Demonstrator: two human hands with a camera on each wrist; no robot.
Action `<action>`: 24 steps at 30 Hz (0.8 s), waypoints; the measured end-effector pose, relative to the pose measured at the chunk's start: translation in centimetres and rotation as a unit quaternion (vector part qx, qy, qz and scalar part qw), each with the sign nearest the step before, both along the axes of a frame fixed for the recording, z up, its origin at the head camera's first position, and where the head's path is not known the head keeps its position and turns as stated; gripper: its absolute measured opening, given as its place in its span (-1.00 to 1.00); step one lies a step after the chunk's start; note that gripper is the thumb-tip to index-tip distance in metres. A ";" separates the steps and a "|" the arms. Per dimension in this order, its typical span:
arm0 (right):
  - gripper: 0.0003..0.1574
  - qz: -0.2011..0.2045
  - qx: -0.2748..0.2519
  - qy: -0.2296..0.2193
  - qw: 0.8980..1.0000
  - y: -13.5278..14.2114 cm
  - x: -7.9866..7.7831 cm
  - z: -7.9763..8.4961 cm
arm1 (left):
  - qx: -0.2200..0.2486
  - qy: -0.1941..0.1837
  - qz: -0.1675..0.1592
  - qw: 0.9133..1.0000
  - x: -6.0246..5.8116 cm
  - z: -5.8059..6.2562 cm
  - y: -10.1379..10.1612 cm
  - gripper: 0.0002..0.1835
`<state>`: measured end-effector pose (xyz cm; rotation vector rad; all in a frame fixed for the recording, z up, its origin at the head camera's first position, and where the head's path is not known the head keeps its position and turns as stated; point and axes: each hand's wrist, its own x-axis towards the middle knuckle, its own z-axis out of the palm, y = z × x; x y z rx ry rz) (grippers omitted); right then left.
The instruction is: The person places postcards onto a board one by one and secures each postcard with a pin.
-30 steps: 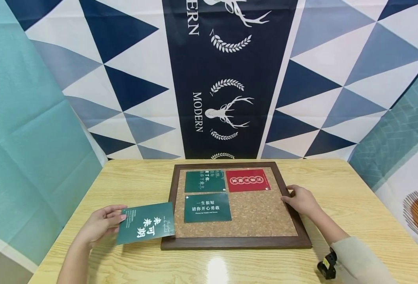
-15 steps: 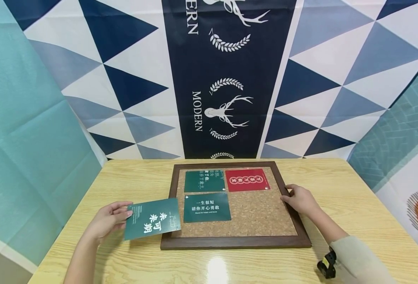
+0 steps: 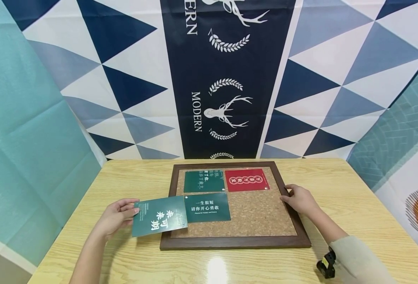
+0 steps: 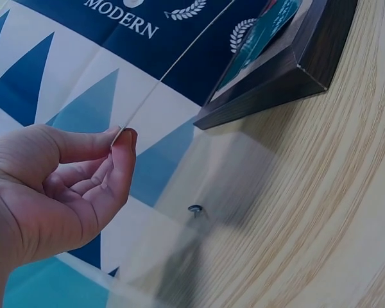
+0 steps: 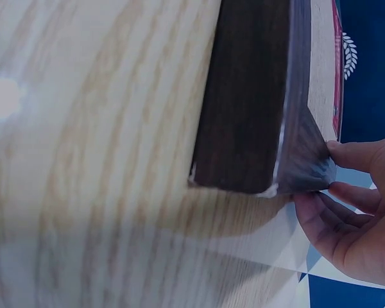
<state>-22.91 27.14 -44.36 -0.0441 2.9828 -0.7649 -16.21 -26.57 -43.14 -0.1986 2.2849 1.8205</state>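
My left hand (image 3: pixel 114 217) pinches a green card (image 3: pixel 148 221) with white characters by its left edge, between thumb and fingers. Held in the air, that card overlaps the left side of a framed cork board (image 3: pixel 260 215) and covers part of a pinned green card (image 3: pixel 209 209). Edge-on, the held card looks like a thin line in the left wrist view. On the board's right side, my right hand (image 3: pixel 301 199) grips the dark brown frame (image 5: pixel 250 96), thumb on top and fingers at the outer side.
Another green card (image 3: pixel 203 182) and a red card (image 3: pixel 248 180) are pinned along the board's upper part. A thumbtack (image 4: pixel 195 209) lies on the wooden table (image 3: pixel 134 181) left of the board. Patterned cloth (image 3: pixel 223 79) hangs behind.
My left hand has carried the green card rightward and slightly up, from beside the board to over its left edge and the lower pinned card. My right hand stays on the frame.
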 end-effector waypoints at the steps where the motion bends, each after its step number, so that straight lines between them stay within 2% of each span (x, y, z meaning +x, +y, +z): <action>1: -0.34 0.000 0.000 0.001 1.000 0.0 0.0 0.0 | -0.001 0.001 0.000 1.000 0.0 0.0 0.1 -0.44; 9: -0.34 0.004 0.001 0.003 1.000 0.1 -0.1 -0.1 | -0.004 0.000 0.001 1.000 -0.4 -0.2 1.2 -0.47; 24: -0.34 0.001 0.007 0.000 1.000 0.0 -0.1 0.0 | 0.001 0.005 0.005 1.000 -0.8 0.1 2.7 -0.49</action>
